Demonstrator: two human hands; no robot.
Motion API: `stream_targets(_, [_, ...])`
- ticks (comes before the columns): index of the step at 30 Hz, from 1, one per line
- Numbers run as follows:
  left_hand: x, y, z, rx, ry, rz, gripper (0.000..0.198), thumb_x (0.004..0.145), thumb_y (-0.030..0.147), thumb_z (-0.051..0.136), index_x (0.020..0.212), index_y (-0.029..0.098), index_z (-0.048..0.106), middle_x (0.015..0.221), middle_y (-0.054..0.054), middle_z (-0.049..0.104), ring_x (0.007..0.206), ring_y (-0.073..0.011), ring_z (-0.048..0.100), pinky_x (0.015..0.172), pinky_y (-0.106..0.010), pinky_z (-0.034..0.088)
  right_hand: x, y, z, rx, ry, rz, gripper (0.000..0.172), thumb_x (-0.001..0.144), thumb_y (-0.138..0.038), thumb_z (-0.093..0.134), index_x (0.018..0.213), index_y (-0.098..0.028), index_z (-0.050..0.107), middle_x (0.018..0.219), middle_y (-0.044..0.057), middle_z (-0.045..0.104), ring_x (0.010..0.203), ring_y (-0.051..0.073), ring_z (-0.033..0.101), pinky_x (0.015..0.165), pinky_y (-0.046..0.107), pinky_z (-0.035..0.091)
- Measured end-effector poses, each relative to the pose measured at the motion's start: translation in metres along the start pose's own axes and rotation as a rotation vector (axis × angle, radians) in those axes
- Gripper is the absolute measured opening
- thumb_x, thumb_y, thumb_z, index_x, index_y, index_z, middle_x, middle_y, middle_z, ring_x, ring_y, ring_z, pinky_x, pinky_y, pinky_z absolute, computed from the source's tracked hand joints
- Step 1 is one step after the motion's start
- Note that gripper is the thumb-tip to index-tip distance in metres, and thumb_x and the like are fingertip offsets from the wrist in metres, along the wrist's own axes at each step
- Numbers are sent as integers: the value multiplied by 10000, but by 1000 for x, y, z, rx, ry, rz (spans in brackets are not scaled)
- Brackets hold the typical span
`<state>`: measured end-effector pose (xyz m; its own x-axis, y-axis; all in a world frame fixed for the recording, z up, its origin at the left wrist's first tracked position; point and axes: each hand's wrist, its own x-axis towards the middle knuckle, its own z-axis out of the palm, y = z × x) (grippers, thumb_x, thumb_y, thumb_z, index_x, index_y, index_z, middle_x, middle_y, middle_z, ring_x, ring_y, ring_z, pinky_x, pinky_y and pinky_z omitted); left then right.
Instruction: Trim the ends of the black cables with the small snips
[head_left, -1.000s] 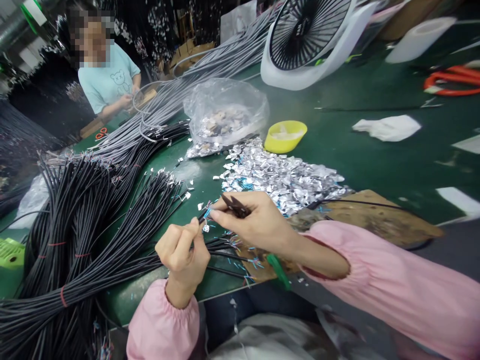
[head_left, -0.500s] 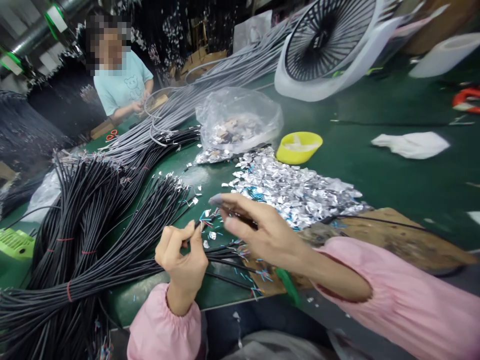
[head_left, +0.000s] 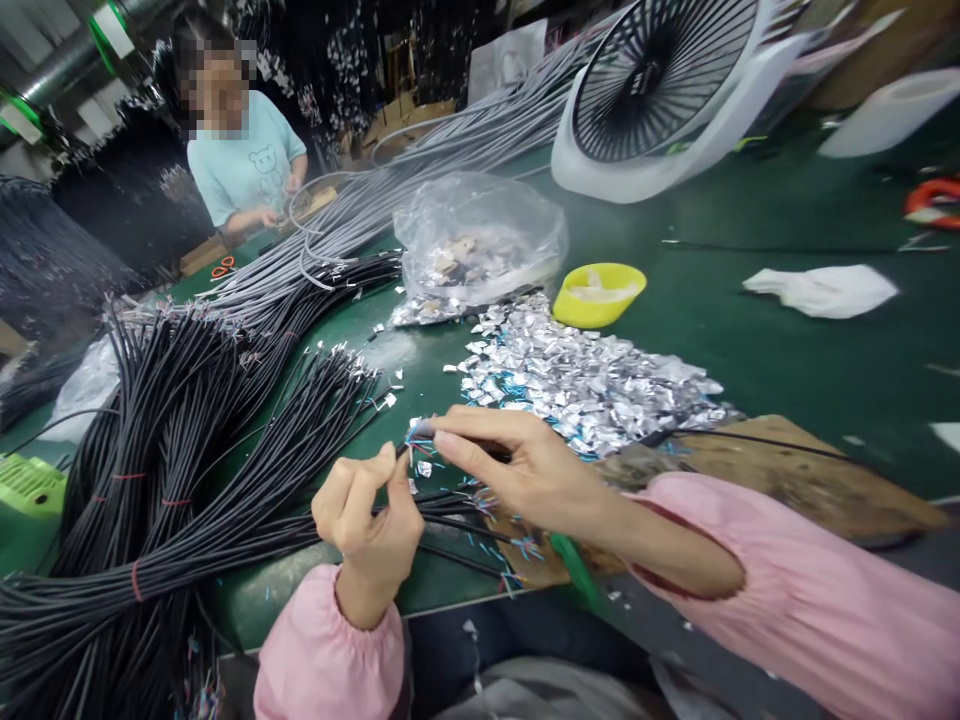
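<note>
My left hand (head_left: 369, 520) pinches the stripped end of a black cable (head_left: 401, 455) between thumb and forefinger. Thin coloured wires (head_left: 417, 436), blue and red among them, fan out of that end. From the right, my right hand (head_left: 517, 465) closes thumb and forefinger on these wires. A greyish cover sits on its forefinger tip. Something dark shows under the palm, too shaded to make out. Below both hands lie more black cables (head_left: 450, 525) with bared coloured ends. Bits of silver foil (head_left: 424, 468) are scattered close by.
Tied bundles of black cable (head_left: 172, 440) fill the left. Beyond my hands are a foil scrap heap (head_left: 592, 370), a clear plastic bag (head_left: 480, 240), a yellow dish (head_left: 600, 312) and a fan (head_left: 660, 90). A stained board (head_left: 795, 480) lies right. Across the table sits a person (head_left: 244, 165).
My right hand has come down and its parted thumb and forefinger have closed on the wires at the cable end. The left hand keeps its pinch, shifted very slightly.
</note>
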<state>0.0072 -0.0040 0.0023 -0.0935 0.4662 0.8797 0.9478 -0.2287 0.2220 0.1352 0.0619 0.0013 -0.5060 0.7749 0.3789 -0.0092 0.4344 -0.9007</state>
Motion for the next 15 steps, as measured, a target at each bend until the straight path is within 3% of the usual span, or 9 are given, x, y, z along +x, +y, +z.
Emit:
stream_targets(5, [0, 2, 2, 102, 45, 59, 137, 716, 37, 660, 678, 145, 585, 490, 40, 552, 422, -61, 501, 450, -176, 388, -1, 1, 0, -4, -5, 42, 276, 858, -301, 491, 815, -145, 714, 642, 37, 632, 526, 108, 525, 456, 211, 397])
stream_targets(7, [-2, 2, 3, 85, 1, 21, 78, 750, 93, 651, 710, 142, 605, 529, 19, 590, 446, -69, 528, 450, -179, 390, -1, 1, 1, -49, 36, 29, 276, 859, -296, 490, 821, -148, 719, 626, 36, 623, 530, 113, 532, 466, 218, 406])
stream_targets(11, [-5, -1, 1, -79, -199, -213, 172, 848, 173, 525, 702, 156, 614, 581, -1, 607, 503, -83, 551, 479, -191, 398, -2, 0, 0, -145, 110, -56, 236, 848, -231, 502, 825, -156, 725, 620, 37, 625, 540, 119, 552, 508, 229, 435])
stream_targets(15, [-3, -6, -2, -427, -432, -626, 376, 891, 317, 440, 560, 166, 533, 474, 26, 484, 412, -71, 456, 403, -193, 325, -2, 1, -1, -163, 120, -109, 212, 836, -206, 518, 807, -163, 723, 640, 37, 645, 542, 116, 560, 525, 231, 451])
